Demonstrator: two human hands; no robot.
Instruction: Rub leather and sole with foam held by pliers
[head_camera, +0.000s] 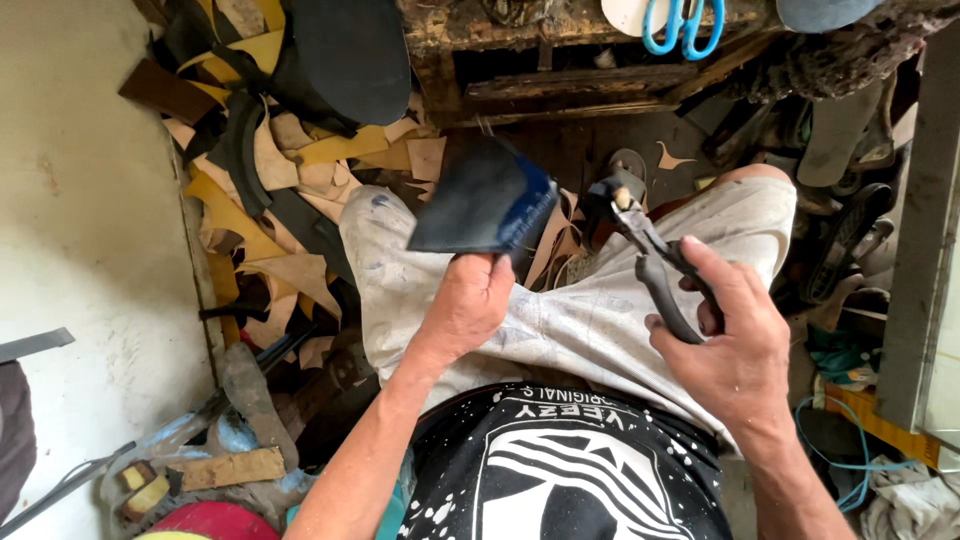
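My left hand (468, 305) grips the near edge of a dark blue, stiff sheet-like piece (482, 200) and holds it up above my lap. My right hand (730, 335) is closed around the handles of black pincers (650, 250), whose jaws point toward the right edge of the blue piece, a short gap away. Both hands hover over my knees, which are covered by pale, stained shorts (590, 300).
Tan and yellow leather scraps (290, 190) are heaped on the floor at the left beside a pale wall. A worn wooden bench (560, 60) with blue-handled scissors (683, 25) stands ahead. Shoe soles and sandals (850, 150) lie at the right.
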